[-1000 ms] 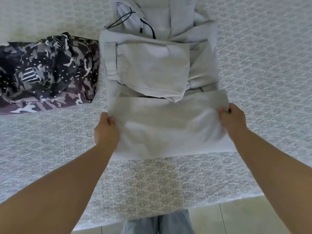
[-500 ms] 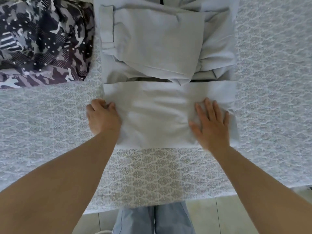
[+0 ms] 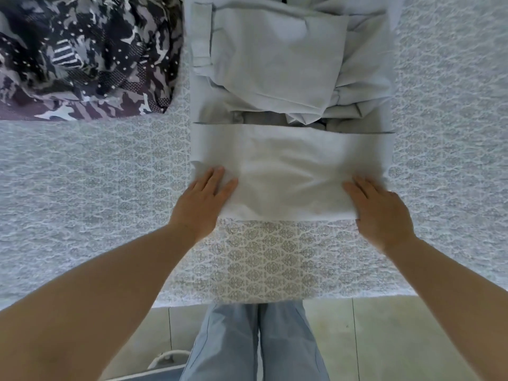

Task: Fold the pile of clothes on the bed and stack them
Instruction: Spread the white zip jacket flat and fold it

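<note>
Patterned bedspread (image 3: 110, 202), both hands flat on pale folded garment (image 3: 288, 166).

Nothing readable anywhere. No words, brand tags, numbers or signs on the pale grey folded cotton garment (image 3: 288, 171) under both palms, none on the black, grey and white camouflage-print fabric bundle (image 3: 82, 59) up and off to the side of the left hand (image 3: 203, 204). Only white stripes and dots there, no lettering. Same for the white lace-patterned bedspread (image 3: 275, 257) below the right hand (image 3: 382, 213): just a repeating motif, no text.
</note>
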